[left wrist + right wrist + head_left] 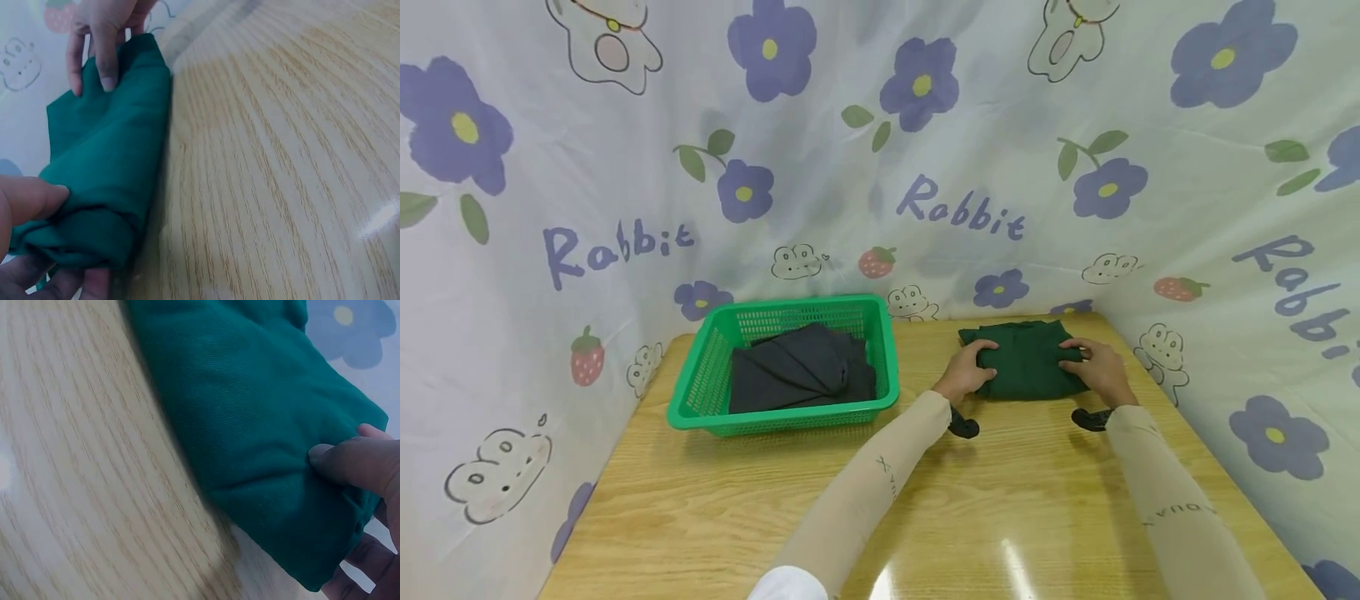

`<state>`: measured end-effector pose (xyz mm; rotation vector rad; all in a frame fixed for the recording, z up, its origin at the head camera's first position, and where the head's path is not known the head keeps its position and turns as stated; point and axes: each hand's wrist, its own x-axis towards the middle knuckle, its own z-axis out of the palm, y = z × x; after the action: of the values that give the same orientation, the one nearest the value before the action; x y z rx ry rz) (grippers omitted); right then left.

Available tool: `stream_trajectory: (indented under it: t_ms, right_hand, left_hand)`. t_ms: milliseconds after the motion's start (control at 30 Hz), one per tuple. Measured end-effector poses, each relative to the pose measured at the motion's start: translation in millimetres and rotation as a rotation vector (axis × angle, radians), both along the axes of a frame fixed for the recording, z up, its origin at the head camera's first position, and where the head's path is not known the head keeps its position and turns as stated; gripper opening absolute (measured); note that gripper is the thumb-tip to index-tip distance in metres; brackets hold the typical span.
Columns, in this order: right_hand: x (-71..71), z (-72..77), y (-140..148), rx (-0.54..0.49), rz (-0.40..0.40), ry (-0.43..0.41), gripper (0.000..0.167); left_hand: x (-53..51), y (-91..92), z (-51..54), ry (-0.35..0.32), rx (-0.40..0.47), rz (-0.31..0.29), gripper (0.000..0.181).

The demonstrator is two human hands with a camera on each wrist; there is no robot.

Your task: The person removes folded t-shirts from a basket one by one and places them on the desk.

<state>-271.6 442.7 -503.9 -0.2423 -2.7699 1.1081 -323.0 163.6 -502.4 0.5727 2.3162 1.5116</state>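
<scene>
My left fingers (981, 345) and right fingers (1078, 342) curl round opposite ends of the green cloth (1026, 367) on the table (700, 517) — tidying its fold, I judge; the next move calls for even grip.

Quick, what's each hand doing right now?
Left hand: holding one end of the folded green cloth, thumb on top.
Right hand: holding the other end, thumb on top too.

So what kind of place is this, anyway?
Probably a makeshift tabletop workspace, screened off indoors: patterned sheeting hangs behind and on both sides of a wood-grain table bearing a green basket of dark cloth, with a folded green cloth to the basket's right.
</scene>
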Motion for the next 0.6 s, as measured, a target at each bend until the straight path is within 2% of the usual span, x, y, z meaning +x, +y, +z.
stream_trajectory:
  t_ms: [233, 433, 600]
  right_hand:
    - [-2.0, -2.9, -3.7, -0.019, 0.003, 0.006, 0.04]
    - [-2.0, -3.1, -5.6, -0.025, 0.002, -0.001, 0.042]
    - [-1.1, -2.6, -4.9, -0.015, -0.01, -0.029, 0.045]
  left_hand:
    - [-0.5, -3.7, 0.9, -0.011, 0.008, -0.009, 0.051]
    - [-3.1, -6.1, 1.3, -0.026, -0.064, -0.04, 0.053]
    - [-5.0, -5.7, 5.9, -0.03, -0.08, -0.045, 0.058]
